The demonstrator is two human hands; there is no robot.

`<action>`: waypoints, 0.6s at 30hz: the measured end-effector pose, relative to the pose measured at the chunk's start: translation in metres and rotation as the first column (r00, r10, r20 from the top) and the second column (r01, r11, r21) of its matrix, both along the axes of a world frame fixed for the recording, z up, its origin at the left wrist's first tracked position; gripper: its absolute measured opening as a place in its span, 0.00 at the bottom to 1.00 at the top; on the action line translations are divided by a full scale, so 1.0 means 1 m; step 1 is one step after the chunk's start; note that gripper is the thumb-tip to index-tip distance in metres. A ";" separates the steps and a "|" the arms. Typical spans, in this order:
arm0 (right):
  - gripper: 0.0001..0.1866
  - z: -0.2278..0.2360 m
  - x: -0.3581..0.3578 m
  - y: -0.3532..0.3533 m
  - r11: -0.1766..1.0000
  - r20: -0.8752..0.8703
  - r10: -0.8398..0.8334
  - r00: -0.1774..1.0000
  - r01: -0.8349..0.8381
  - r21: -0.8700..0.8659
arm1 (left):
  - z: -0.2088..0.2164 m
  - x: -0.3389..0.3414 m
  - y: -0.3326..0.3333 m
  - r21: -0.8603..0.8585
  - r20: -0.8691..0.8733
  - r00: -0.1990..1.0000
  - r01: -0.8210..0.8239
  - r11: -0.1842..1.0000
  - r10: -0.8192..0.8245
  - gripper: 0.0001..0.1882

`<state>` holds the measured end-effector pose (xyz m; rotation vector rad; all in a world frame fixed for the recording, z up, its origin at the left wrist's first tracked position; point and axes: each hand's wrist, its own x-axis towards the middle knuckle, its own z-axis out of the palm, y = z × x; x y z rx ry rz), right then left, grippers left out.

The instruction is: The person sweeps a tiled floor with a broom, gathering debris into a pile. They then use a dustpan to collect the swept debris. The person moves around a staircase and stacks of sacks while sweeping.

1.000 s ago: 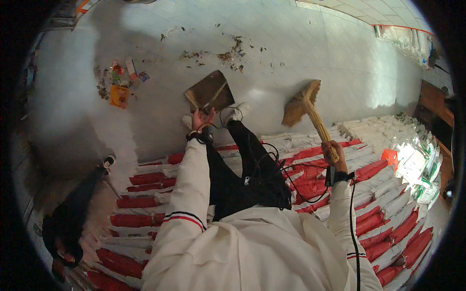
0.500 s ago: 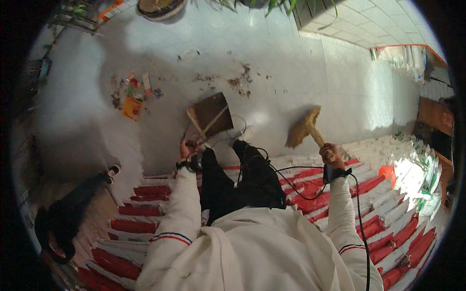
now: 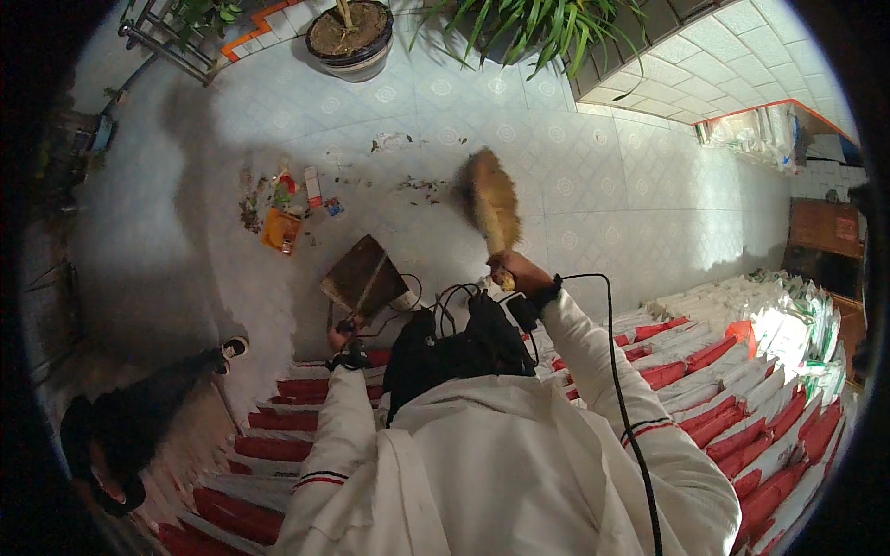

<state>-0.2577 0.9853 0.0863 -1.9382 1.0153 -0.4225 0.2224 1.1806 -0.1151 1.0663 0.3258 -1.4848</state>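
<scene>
My right hand [image 3: 521, 274] is closed round the short handle of a straw hand broom [image 3: 496, 196], whose bristles point away from me over the tiled floor. Just left of the bristles lies scattered dark debris [image 3: 422, 192]. My left hand [image 3: 345, 334] grips a dark, flat dustpan [image 3: 364, 278] by its handle, close to my left knee. Beyond the dustpan, to the left, is a pile of litter with an orange wrapper [image 3: 280, 230], a white-and-red carton [image 3: 313, 186] and small scraps.
A potted plant [image 3: 350, 42] and a leafy green plant [image 3: 538, 28] stand at the far side. Stacked red-and-white bags [image 3: 278, 449] lie around me. Another person [image 3: 139, 417] is at the left. A black cable [image 3: 612, 361] runs along my right arm.
My right hand has swung the broom left and forward, beside the debris. The dustpan has shifted slightly left and nearer to me. The view has tilted, showing more of the plants.
</scene>
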 end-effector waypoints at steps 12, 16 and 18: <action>0.04 0.023 0.142 -0.074 -0.092 0.206 -0.799 0.564 -0.453 0.887 | 0.019 0.084 0.033 -0.082 -0.165 0.986 -0.024 0.996 0.010 0.21; 0.09 0.072 0.110 -0.069 -0.112 0.165 -0.826 0.539 -0.443 0.890 | 0.030 0.083 0.041 0.003 -0.127 0.992 -0.030 1.000 0.030 0.20; 0.15 0.104 0.074 -0.053 -0.297 0.001 -0.892 0.451 -0.589 0.752 | 0.035 0.080 0.040 0.034 -0.124 0.992 -0.020 0.999 0.024 0.20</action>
